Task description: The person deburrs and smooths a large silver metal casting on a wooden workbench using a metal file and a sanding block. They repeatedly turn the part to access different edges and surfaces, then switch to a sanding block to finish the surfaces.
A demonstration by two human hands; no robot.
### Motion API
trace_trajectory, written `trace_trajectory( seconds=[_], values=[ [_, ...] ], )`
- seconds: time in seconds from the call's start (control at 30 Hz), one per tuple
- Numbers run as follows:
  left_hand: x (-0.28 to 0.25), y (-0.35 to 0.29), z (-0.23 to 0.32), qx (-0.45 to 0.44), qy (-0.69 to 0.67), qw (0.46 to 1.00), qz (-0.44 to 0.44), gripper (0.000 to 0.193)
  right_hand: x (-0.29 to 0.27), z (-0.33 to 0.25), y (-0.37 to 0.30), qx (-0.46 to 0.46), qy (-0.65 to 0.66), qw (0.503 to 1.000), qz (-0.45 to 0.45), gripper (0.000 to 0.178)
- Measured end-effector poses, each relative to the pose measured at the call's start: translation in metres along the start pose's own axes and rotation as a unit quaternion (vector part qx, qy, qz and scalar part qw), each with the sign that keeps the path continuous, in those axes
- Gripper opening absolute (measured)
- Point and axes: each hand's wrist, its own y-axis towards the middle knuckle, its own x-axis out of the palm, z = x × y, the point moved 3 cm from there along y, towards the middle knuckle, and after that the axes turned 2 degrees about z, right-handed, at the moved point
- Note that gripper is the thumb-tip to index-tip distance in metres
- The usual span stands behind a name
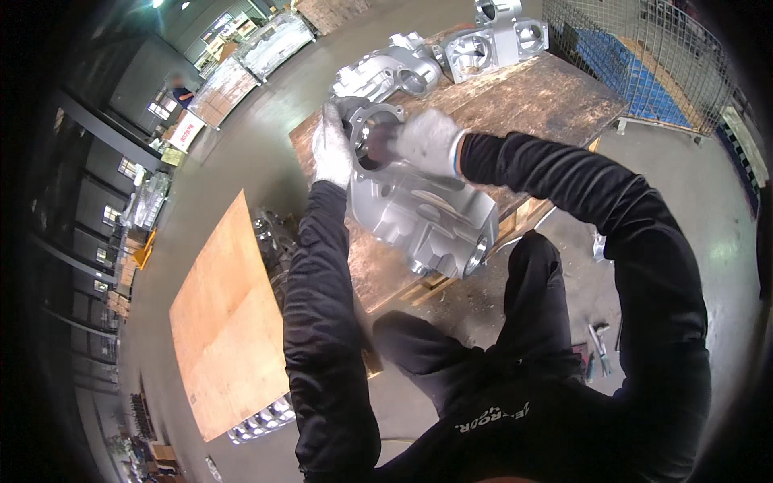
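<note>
A large silver metal casting (419, 211) rests on the worn wooden tabletop (527, 105) in front of me, its round flanged opening at the far end. My left hand (332, 149), in a whitish work glove, is closed around the left side of that flange. From the right, my gloved right hand (431, 143) reaches to the opening and is smeared by motion. Its fingers are closed on a dark reddish-brown piece (380, 143) at the mouth of the bore; the blur hides what kind it is.
Two more silver castings (386, 71) (493, 50) stand along the table's far edge. A wire-mesh cage (636, 64) is at the far right. Left of me, a plywood sheet (229, 322) lies over more metal parts. Hand tools (600, 350) lie on the floor. Another person (182, 92) stands far off.
</note>
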Motion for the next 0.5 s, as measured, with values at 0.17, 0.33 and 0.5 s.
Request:
trace_trajectory(
  seconds=[0.17, 0.33, 0.5],
  values=[
    [0.017, -0.009, 0.022, -0.035, 0.016, 0.999, 0.031, 0.063, -0.01, -0.03, -0.009, 0.141, 0.247, 0.957, 0.061, 0.025],
    [-0.006, 0.002, -0.005, 0.049, 0.067, 0.996, 0.011, 0.055, -0.007, -0.047, -0.015, 0.364, 0.918, 0.122, 0.099, 0.015],
    [0.004, 0.0, 0.009, -0.052, -0.065, 0.996, 0.016, 0.052, 0.045, -0.033, 0.008, 0.157, 0.95, -0.247, 0.111, 0.02]
  ],
)
